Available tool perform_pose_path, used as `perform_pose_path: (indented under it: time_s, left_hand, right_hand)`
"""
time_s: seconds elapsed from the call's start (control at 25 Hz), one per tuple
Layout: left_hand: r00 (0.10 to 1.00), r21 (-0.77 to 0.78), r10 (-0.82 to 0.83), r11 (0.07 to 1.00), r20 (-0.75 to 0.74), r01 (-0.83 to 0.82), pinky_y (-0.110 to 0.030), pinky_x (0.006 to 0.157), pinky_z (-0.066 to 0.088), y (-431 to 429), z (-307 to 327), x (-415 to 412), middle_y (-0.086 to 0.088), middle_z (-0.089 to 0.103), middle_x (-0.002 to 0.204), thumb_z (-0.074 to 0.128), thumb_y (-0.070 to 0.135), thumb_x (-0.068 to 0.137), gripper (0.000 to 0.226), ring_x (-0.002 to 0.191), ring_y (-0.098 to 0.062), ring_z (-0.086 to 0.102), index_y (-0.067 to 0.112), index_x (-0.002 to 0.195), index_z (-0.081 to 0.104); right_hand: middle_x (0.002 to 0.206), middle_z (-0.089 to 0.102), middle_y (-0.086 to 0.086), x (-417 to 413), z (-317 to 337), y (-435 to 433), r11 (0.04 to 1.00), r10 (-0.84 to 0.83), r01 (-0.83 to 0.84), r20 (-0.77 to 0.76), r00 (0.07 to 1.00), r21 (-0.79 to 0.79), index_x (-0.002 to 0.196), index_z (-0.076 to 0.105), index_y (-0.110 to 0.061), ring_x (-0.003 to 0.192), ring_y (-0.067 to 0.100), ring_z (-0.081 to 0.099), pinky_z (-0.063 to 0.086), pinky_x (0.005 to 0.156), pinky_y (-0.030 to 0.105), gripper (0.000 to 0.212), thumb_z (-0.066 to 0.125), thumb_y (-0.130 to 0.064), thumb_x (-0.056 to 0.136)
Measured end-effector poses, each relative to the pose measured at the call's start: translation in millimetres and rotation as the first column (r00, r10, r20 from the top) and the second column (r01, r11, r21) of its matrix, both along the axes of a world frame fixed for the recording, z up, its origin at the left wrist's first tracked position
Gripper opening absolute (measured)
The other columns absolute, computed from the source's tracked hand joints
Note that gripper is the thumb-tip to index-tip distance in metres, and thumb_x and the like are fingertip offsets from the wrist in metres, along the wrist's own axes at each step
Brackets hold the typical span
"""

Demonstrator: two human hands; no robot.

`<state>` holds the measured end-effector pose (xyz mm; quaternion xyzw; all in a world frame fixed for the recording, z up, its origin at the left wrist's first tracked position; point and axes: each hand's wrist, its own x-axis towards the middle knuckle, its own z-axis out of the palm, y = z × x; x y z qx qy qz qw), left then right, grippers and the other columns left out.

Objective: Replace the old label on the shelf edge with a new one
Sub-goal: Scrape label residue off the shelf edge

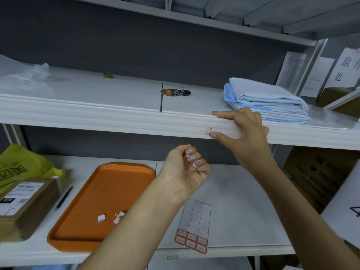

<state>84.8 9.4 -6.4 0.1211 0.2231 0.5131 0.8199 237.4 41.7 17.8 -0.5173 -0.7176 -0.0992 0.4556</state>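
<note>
My right hand (241, 131) is at the shelf edge (116, 117). Its fingers (224, 114) lie stretched out along the top of that edge, and my thumb tip presses against the front face, right on the old label (208, 130). Only a small red-and-white remnant of it clings to the edge there, with faint marks just left of it.

My left hand (187, 168) hangs just below the shelf edge, palm turned up and fingers curled in tight. A tiny label scrap (193, 165) is pinched between the fingertips and the palm.

Farther below the edge, on the lower shelf, lies the label sheet (194, 217), mostly bare backing, with six red-bordered new labels (191, 240) at its near end. Below the edge and to the left sits the orange tray (93, 191), holding torn pieces (118, 218) and one white bit.

Above the edge, just behind my right fingers, rests a folded blue cloth (266, 102). A key ring (175, 92) lies farther back from the edge, to the left of the cloth.
</note>
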Motion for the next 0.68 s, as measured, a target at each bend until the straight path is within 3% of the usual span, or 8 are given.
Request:
perform_pose_path:
  time_s: [0.2,0.4,0.52,0.68]
  left_hand:
    - [1.000,0.008,0.015,1.000,0.005,-0.015,-0.017,0.037,0.027,1,3,-8,0.004,0.028,0.044,0.039,0.013,0.093,0.045,0.038,-0.009,0.026,0.016,0.049,0.036]
    - [0.999,0.015,0.042,0.999,-0.007,-0.042,-0.016,0.037,0.026,5,3,-13,0.004,0.028,0.044,0.037,0.011,0.093,0.045,0.038,-0.010,0.025,0.016,0.049,0.035]
    - [1.000,0.014,0.027,1.000,-0.011,-0.027,-0.017,0.038,0.026,6,2,-14,0.004,0.028,0.045,0.038,0.011,0.092,0.044,0.039,-0.010,0.025,0.016,0.049,0.036]
    - [1.000,0.023,0.020,1.000,-0.010,-0.020,-0.017,0.038,0.026,9,2,-15,0.004,0.029,0.045,0.037,0.009,0.090,0.042,0.040,-0.010,0.025,0.016,0.049,0.036]
  right_hand:
    - [0.104,0.043,-0.021,4,6,-4,0.995,-0.016,-0.002,0.173,0.985,0.103,0.117,0.062,-0.038,0.102,-0.007,0.023,0.013,0.088,0.026,0.046,0.067,-0.053,0.074]
    - [0.091,0.055,-0.013,7,26,2,0.989,0.071,-0.102,0.259,0.963,0.105,0.109,0.070,-0.028,0.093,0.009,0.045,0.028,0.085,0.031,0.049,0.069,-0.057,0.070]
    - [0.088,0.063,0.001,8,21,4,0.976,0.032,-0.106,0.352,0.935,0.193,0.110,0.071,-0.016,0.088,0.021,0.053,0.038,0.080,0.034,0.057,0.058,-0.060,0.077]
    - [0.087,0.067,0.011,11,15,9,0.925,-0.005,-0.150,0.404,0.915,0.350,0.107,0.072,-0.006,0.081,0.028,0.059,0.043,0.077,0.035,0.051,0.063,-0.050,0.083]
